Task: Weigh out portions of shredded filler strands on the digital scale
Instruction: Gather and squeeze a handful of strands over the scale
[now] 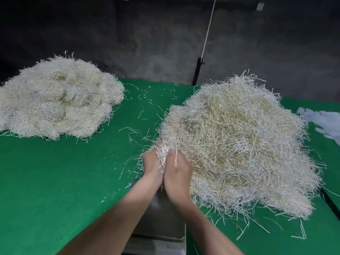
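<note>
A big loose heap of pale shredded strands (237, 144) lies on the right of the green table (55, 181). At the heap's near-left edge my left hand (151, 166) and my right hand (177, 173) are pressed together, gripping a bundle of strands (162, 153) between them. Under my forearms sits the digital scale (161, 221), its steel platter mostly covered by my arms; its display is hidden. A second heap of bundled strands (58, 100) rests at the far left.
Stray strands (132, 129) litter the cloth between the two heaps. Pale blue-white sheets (323, 122) lie at the right edge. A dark wall with a white cord and black post (197, 70) stands behind the table.
</note>
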`<state>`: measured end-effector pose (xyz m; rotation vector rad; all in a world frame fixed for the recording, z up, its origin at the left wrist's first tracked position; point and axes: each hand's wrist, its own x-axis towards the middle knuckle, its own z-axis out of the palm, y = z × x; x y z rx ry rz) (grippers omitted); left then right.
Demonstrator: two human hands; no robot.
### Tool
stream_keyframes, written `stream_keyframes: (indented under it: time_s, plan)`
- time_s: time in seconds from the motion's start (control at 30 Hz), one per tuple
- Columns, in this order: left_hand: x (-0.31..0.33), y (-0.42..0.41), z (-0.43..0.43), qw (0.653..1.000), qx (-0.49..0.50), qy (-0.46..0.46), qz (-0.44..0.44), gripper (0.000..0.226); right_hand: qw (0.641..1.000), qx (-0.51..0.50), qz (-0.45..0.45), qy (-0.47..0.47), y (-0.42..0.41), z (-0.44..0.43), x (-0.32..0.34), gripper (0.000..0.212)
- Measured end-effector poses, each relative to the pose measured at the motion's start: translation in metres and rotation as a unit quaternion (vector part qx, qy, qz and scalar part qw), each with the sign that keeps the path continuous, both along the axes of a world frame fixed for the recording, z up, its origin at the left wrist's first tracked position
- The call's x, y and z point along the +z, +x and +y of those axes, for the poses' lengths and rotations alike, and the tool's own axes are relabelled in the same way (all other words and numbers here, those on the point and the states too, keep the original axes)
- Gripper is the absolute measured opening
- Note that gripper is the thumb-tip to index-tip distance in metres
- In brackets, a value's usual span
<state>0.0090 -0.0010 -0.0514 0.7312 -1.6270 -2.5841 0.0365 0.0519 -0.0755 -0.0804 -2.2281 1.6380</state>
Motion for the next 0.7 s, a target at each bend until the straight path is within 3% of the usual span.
stream_keyframes:
  time_s: [0.07,0.2,0.27,0.3,0.37,0.4,0.47,0.57,0.63,0.7]
  plan:
    - [-0.002,0.000,-0.002,1.000,-0.014,0.023,-0.013,0.048,0.999,0.032,-0.013,-0.008,-0.004,0.004,0.002,0.037]
    - [-0.010,-0.005,-0.013,0.997,-0.028,-0.069,0.015,0.028,0.992,0.065,-0.066,-0.089,-0.019,0.046,0.013,0.018]
    - [-0.007,-0.008,-0.019,0.989,-0.039,-0.138,0.043,0.017,0.978,0.137,-0.061,-0.142,-0.015,0.052,0.016,0.040]
    - [-0.008,-0.009,-0.018,0.983,-0.064,-0.164,0.054,0.023,0.972,0.180,-0.078,-0.132,-0.015,0.049,0.018,0.050]
    - [-0.008,-0.007,-0.010,0.971,-0.124,-0.193,0.074,0.027,0.969,0.211,-0.109,-0.062,-0.012,0.037,0.019,0.046]
    - [-0.006,-0.004,-0.007,0.971,-0.143,-0.178,0.077,0.027,0.974,0.191,-0.114,-0.044,-0.013,0.032,0.019,0.034]
    - [-0.010,-0.002,-0.011,0.978,-0.134,-0.135,0.083,0.044,0.975,0.126,-0.132,-0.124,-0.020,0.031,0.017,0.027]
    - [-0.020,0.010,-0.027,0.971,-0.055,-0.204,0.112,0.032,0.942,0.037,-0.188,-0.275,-0.030,0.038,0.011,0.064]
    - [-0.024,0.024,-0.021,0.980,-0.102,-0.141,0.093,0.061,0.927,0.005,-0.188,-0.323,-0.032,0.030,0.007,0.070]
    - [-0.026,0.025,-0.006,0.994,-0.105,0.018,0.013,0.088,0.933,-0.011,-0.158,-0.323,-0.025,0.013,0.002,0.055]
